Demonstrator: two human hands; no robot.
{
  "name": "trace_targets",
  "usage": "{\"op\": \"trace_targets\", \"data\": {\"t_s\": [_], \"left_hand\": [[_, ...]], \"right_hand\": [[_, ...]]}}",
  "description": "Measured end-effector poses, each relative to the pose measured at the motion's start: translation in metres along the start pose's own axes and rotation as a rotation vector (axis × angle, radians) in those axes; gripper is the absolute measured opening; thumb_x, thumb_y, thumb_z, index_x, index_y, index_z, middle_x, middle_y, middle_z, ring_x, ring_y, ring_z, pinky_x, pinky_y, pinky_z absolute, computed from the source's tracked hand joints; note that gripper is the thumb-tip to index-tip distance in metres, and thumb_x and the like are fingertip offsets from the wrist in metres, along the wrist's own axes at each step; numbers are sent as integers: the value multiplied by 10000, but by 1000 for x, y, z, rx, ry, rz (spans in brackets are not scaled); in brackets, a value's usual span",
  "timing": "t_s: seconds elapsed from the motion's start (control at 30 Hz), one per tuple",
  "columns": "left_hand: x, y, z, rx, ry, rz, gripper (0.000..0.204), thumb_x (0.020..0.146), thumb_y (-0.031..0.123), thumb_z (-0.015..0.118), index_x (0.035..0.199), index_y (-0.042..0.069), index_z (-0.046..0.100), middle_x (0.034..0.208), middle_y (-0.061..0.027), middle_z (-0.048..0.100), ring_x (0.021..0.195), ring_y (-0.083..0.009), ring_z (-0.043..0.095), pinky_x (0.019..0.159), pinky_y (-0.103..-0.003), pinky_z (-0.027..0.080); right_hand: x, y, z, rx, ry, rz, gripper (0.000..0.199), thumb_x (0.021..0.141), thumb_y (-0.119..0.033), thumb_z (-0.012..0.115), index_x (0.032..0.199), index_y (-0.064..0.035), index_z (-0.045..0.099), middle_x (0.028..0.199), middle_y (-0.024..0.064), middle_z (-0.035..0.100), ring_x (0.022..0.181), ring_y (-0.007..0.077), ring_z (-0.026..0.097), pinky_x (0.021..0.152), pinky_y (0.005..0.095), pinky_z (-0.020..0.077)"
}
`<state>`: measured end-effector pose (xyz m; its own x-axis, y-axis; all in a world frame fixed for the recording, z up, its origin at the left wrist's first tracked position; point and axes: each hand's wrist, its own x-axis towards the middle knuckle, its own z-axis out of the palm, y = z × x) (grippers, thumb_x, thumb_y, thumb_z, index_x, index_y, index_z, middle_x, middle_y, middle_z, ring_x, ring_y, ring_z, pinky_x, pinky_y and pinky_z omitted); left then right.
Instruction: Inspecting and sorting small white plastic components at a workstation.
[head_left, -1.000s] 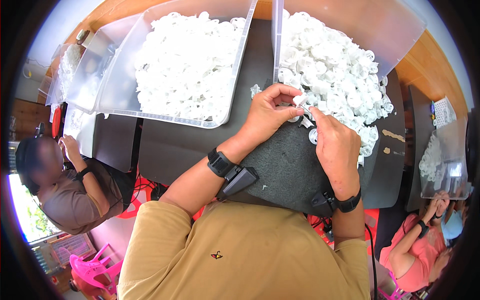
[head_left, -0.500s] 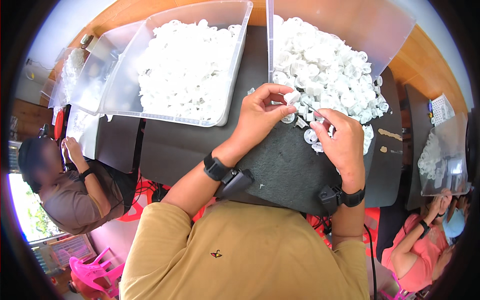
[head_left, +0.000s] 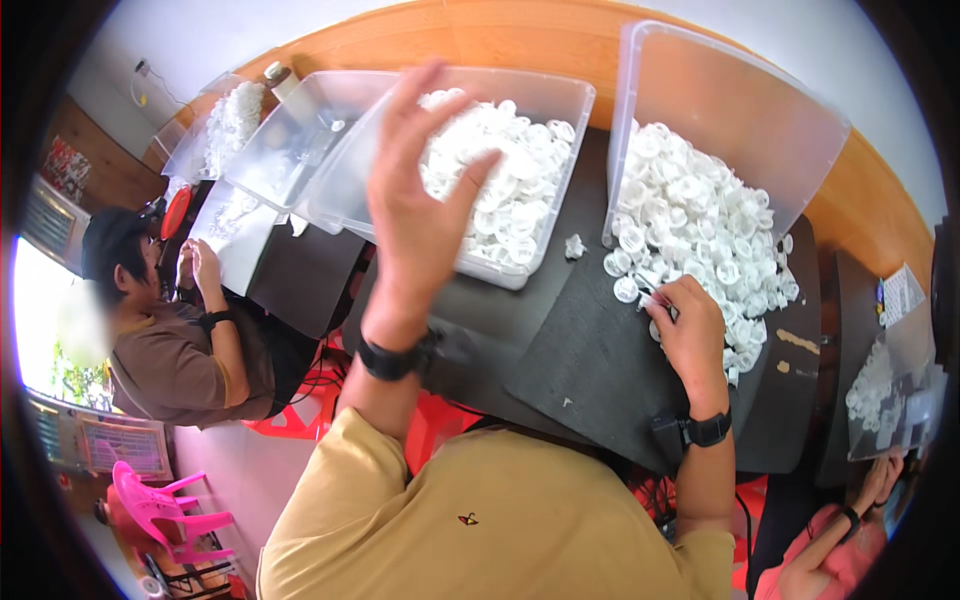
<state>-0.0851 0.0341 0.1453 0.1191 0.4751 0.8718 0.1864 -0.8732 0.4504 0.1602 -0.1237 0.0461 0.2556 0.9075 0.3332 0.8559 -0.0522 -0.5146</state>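
My left hand [head_left: 420,190] is raised with its fingers spread and nothing in them, slightly blurred, in front of a clear plastic bin [head_left: 513,279]. White plastic ring-shaped parts [head_left: 510,170] fill that bin. On the right, my right hand [head_left: 690,325] is closed in a pinch on a thin, slender tool [head_left: 650,291], partly hidden by the fingers. Its tip is beside a few loose white parts [head_left: 625,289] at the edge of a large heap of white parts [head_left: 690,200]. The heap spills from a tipped clear bin [head_left: 735,110] onto a dark mat [head_left: 590,350].
A single white part [head_left: 575,246] lies on the black table [head_left: 500,315] between the bins. Another clear bin [head_left: 290,150] stands further left. A co-worker in a brown shirt [head_left: 190,360] sits at left; another in pink [head_left: 830,555] is at lower right.
My left hand has let go of a white part and moved left and up, over the left bin, its fingers now spread. My right hand stays by the heap. The view has shifted.
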Motion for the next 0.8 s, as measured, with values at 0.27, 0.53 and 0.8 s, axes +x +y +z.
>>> {"op": "trace_targets", "data": {"t_s": [0.27,0.53,0.8], "left_hand": [[-78,55,76,-783,-786,-402,388,811,26,706,1183,31,595,1156,-112,604,1034,-208,612,863,-312,519],[-119,11,127,-1130,-717,-1021,433,900,115,652,1274,-9,471,1154,-87,557,1004,-136,608,857,-291,521],[-131,-8,137,-1113,-596,-1102,362,872,30,657,1208,-21,535,1103,-91,622,1002,-147,625,858,-294,536]], "right_hand": [[6,0,-17,361,365,19,158,748,3,722,834,-15,590,862,33,581,586,95,460,516,230,373],[9,-2,-2,55,298,-166,191,709,54,696,855,-41,615,886,66,602,639,210,592,513,300,458],[16,7,-12,304,97,10,222,760,-6,697,975,-12,642,882,44,623,629,112,550,562,229,426]]}}
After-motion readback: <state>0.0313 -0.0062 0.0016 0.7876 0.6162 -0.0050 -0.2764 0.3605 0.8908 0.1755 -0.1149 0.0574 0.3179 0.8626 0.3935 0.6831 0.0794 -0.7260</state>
